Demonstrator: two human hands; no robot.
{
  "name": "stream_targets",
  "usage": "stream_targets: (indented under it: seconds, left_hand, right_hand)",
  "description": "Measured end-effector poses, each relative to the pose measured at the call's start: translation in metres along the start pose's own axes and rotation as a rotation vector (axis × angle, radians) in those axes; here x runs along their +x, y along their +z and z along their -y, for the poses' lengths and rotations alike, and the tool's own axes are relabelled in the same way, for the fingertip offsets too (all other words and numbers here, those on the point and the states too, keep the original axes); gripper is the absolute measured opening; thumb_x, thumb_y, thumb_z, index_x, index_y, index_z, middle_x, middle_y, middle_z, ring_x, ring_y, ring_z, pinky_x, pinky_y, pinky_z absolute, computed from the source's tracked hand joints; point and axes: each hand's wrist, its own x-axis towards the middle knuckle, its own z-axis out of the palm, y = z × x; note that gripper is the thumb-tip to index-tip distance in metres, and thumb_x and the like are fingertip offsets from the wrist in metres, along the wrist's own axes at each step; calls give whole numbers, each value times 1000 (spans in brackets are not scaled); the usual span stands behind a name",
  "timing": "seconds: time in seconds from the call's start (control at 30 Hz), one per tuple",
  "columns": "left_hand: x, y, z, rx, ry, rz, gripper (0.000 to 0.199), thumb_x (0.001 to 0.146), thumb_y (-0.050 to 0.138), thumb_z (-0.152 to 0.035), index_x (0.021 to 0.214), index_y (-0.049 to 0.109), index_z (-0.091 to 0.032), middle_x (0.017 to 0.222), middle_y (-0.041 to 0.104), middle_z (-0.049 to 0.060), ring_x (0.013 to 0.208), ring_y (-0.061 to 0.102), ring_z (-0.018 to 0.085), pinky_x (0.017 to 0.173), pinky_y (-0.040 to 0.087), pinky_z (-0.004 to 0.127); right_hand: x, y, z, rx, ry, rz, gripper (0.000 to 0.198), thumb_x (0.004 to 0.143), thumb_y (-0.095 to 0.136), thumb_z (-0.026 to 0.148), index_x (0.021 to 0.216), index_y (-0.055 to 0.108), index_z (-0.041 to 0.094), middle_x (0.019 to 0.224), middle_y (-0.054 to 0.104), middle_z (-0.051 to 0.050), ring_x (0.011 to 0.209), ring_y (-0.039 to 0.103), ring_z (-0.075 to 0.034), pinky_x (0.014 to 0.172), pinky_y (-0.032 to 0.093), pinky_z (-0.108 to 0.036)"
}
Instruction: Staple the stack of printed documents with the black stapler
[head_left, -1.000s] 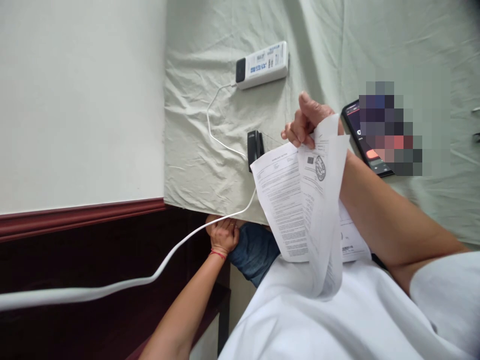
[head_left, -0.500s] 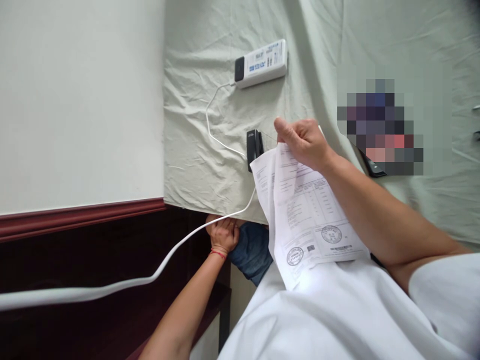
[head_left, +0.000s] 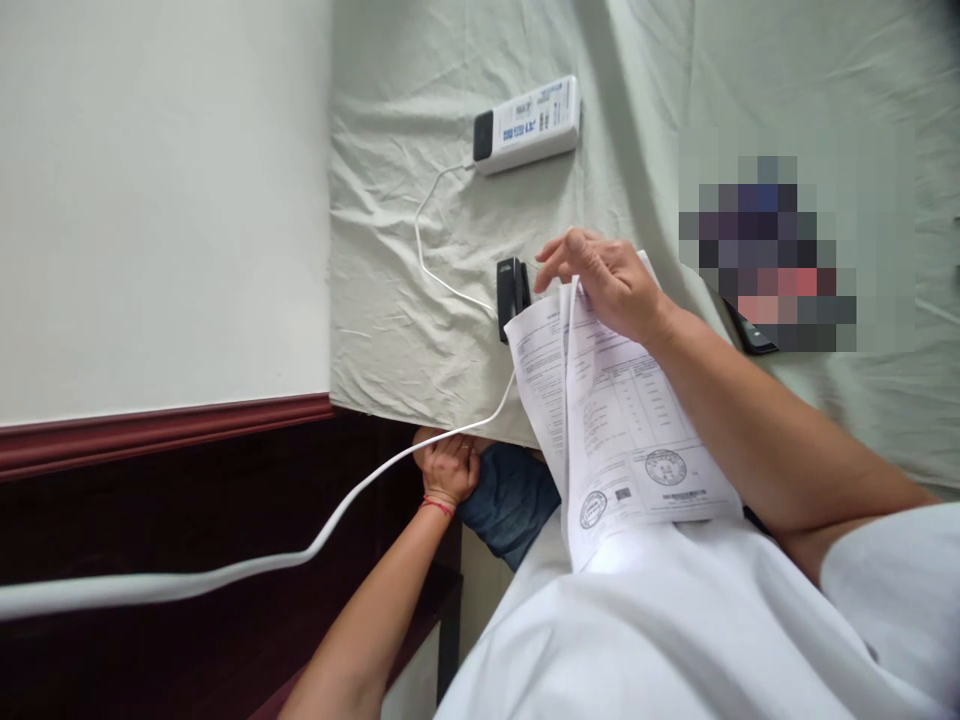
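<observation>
Over the papers (head_left: 634, 420), the right hand (head_left: 574, 265), clenched earlier, is loosely spread; left of them, left hand (head_left: 448, 470), grip unclear

On the cloth (head_left: 405, 360), the power bank (head_left: 525, 125) lies beyond the stapler (head_left: 508, 300), the papers (head_left: 630, 430) nearer, the phone (head_left: 752, 333) right.

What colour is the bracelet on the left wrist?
The bracelet is red; best seen in the head view.

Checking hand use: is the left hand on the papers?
No, the left hand rests on the leg beside the denim; only the right hand is at the papers.
</observation>
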Motion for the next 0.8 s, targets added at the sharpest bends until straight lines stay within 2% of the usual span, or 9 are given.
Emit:
stream_targets:
  seconds: [0.07, 0.2, 0.37, 0.47, 0.6, 0.8]
  left_hand:
    - [0, 0, 0, 1, -3, 2, 26, 92, 50, -25, 97, 75, -18, 93, 77, 12, 95, 69, 33, 96, 43, 48]
    - [-1, 1, 1, 7, -4, -3, 26, 92, 50, -25, 96, 75, -18, 91, 76, 11, 93, 69, 32, 94, 44, 48]
    - [-1, 0, 1, 11, 9, -6, 26, 92, 50, -24, 98, 75, -18, 93, 77, 12, 95, 69, 32, 95, 44, 47]
    - [-1, 0, 1, 4, 9, -11, 26, 92, 50, -24, 98, 75, -17, 93, 76, 12, 95, 69, 32, 95, 44, 48]
    - [0, 0, 0, -9, 11, -13, 27, 92, 50, -24, 99, 75, -17, 94, 76, 13, 96, 69, 32, 96, 43, 48]
    - [0, 0, 0, 8, 10, -21, 26, 92, 50, -25, 97, 75, -17, 94, 77, 13, 96, 69, 32, 95, 43, 48]
  right_hand:
    - [-1, -2, -1, -82, -27, 28, 65, 98, 40, 73, 72, 76, 26, 89, 76, -6, 108, 68, -21, 98, 49, -34]
    - [-3, -4, -2, -87, 61, 96, 66, 92, 46, 78, 74, 80, 23, 89, 78, -8, 100, 71, -21, 91, 52, -33]
    - [-3, -5, -5, -82, 40, 129, 64, 95, 46, 74, 89, 83, 23, 102, 78, -7, 108, 70, -21, 92, 52, -32]
    - [-2, -6, -6, -87, 57, 159, 62, 95, 47, 73, 90, 83, 23, 105, 78, -8, 109, 71, -21, 94, 51, -33]
    - [-2, -8, -5, -96, 74, 187, 61, 94, 49, 73, 83, 82, 22, 100, 79, -8, 102, 72, -20, 95, 51, -32]
    - [-2, -7, -4, -116, 50, 167, 64, 94, 48, 74, 75, 78, 21, 78, 73, -6, 86, 69, -18, 82, 51, -30]
